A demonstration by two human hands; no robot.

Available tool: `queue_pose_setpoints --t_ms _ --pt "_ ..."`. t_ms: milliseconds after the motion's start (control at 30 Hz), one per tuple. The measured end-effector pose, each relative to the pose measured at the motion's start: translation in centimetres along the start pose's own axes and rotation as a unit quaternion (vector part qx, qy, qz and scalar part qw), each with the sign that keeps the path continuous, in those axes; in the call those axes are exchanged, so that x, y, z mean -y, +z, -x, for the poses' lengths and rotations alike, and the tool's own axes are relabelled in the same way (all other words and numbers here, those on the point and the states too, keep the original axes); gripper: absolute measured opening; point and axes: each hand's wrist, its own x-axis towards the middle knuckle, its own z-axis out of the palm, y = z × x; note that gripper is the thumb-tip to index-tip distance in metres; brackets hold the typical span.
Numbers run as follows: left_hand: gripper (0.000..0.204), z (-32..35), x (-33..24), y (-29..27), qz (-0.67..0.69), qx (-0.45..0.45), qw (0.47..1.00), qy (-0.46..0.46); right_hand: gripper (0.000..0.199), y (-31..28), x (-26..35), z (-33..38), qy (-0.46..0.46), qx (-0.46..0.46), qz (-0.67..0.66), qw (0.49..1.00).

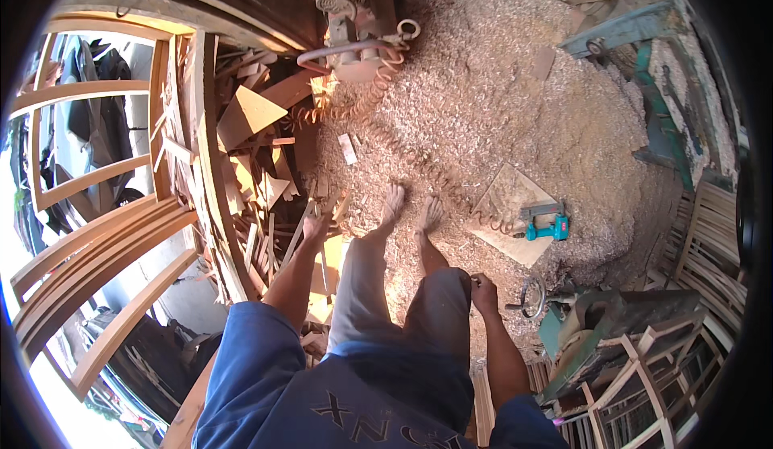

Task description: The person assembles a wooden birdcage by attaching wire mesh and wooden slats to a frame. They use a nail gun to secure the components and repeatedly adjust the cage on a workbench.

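Observation:
My left hand (316, 225) reaches down to the scrap wood pile (270, 187) beside my left leg, its fingers closed. A thin wooden strip (325, 268) runs down from under that hand; whether the fingers grip it is hard to see. By my right knee, my right hand (483, 294) is curled closed, and whatever it may hold is hidden. Ahead of it and to the right, a teal nail gun (552, 227) lies on a light square board (515, 244). Its coiled air hose (435, 171) trails across the shavings.
Wood shavings (499, 103) cover the floor around my bare feet. A motor-driven machine (346, 14) stands at the far end. At near right are a green machine (612, 328) with a handwheel (532, 297) and slatted wooden frames (644, 376). Wooden frames (97, 272) line the left.

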Motion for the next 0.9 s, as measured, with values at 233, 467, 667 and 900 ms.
queue_pose_setpoints --t_ms 233,467,667,900 --pt "0.032 -25.8 -3.4 4.1 0.19 -0.024 0.981 0.022 0.019 8.3 19.3 -28.6 -0.219 0.112 0.104 0.963" --pt "0.034 -46.6 -9.3 3.4 0.107 -0.058 0.979 0.164 0.073 23.4 37.2 -47.7 -0.299 -0.027 0.09 0.95" --pt "0.027 -48.5 -10.1 2.4 0.584 0.139 0.789 0.135 0.087 25.6 38.7 -45.6 -0.195 0.278 -0.064 0.939" --pt "0.027 -33.4 -8.3 2.8 0.449 0.097 0.882 0.101 0.048 17.4 33.7 -32.0 -0.153 0.241 -0.167 0.944"
